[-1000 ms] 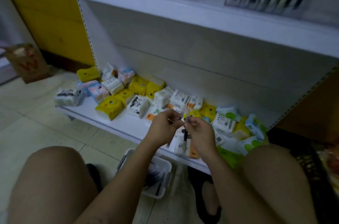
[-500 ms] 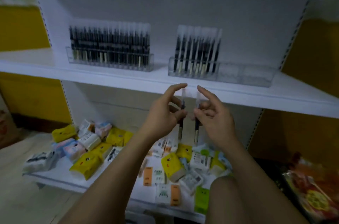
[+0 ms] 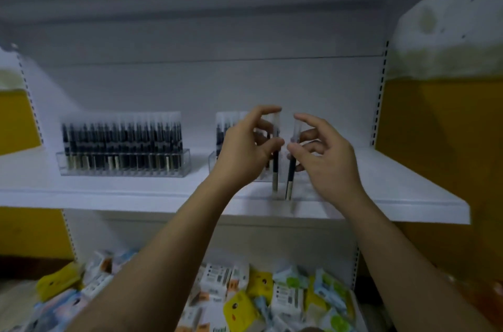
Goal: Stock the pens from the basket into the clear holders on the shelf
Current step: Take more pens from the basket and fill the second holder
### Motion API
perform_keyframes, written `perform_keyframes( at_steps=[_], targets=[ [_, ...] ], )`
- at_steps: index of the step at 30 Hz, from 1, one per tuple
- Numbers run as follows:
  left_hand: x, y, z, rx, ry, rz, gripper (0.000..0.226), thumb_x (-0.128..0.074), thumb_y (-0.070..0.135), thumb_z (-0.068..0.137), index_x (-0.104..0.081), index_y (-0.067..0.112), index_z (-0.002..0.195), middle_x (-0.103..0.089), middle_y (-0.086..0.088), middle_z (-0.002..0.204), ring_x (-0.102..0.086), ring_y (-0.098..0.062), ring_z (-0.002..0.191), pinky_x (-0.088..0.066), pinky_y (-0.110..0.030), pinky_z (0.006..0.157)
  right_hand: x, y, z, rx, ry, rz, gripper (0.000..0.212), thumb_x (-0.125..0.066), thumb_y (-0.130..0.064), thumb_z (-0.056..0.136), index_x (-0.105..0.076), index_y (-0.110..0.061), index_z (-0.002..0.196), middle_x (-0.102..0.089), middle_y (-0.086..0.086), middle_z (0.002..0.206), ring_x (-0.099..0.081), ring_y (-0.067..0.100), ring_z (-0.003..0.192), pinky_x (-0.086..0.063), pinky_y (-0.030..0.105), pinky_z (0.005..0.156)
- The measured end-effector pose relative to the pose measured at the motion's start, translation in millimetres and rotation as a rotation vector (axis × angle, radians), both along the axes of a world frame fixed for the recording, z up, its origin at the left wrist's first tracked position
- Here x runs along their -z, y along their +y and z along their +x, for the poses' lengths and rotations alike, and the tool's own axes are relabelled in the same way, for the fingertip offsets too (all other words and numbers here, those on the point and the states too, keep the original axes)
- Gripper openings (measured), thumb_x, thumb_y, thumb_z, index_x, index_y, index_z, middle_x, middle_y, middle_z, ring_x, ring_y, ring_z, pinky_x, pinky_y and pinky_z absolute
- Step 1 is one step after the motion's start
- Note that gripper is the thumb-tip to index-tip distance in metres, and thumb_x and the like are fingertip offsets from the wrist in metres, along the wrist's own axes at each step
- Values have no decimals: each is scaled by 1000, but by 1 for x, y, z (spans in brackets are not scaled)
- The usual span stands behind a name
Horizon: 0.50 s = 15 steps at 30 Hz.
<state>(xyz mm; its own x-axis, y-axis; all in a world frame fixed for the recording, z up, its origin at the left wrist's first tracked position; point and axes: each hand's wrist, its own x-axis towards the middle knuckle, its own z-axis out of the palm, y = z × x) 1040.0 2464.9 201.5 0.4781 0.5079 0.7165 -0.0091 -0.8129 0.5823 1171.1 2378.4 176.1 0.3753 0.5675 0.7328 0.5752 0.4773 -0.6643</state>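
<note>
**Two pens poised at the part-filled holder**

Head view: the left hand (image 3: 245, 149) pinches a slim black pen in a clear sleeve (image 3: 275, 168) between thumb and fingers. The right hand (image 3: 326, 160) pinches a second sleeved black pen (image 3: 290, 176) the same way. Both pens stand upright, side by side and just apart, with their lower ends down near the white shelf board (image 3: 109, 193). There the part-filled clear plastic holder (image 3: 213, 160) runs behind the hands. Whether the tips are already inside it cannot be told. The long clear holder on the left (image 3: 122, 163) looks full, and the basket is out of view.

The step in hand seems to be insertion. Next, each tip needs an empty slot, a straight lowering, then release.
</note>
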Motion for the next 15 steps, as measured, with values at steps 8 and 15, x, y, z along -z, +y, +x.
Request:
perform_keyframes(
  at_steps=[8,15],
  targets=[
    [-43,27,39,-73,-30,69,44,-70,12,86,-51,25,123,-55,8,109,-63,-6,84,-56,-21,68,-40,31,46,91,42,130,46,-67,-12,89,-53,-31,127,-62,0,95,-69,17,81,-61,32,64],
    [-49,61,51,-155,61,170,44,-73,13,82,-55,25,120,-61,7,103,-61,-4,85,-55,-22,77,-45,74,54,69,88,110,44,-67,-12,89,-53,-23,129,-60,0,94,-69,19,81,-61,36,64]
  ],
)
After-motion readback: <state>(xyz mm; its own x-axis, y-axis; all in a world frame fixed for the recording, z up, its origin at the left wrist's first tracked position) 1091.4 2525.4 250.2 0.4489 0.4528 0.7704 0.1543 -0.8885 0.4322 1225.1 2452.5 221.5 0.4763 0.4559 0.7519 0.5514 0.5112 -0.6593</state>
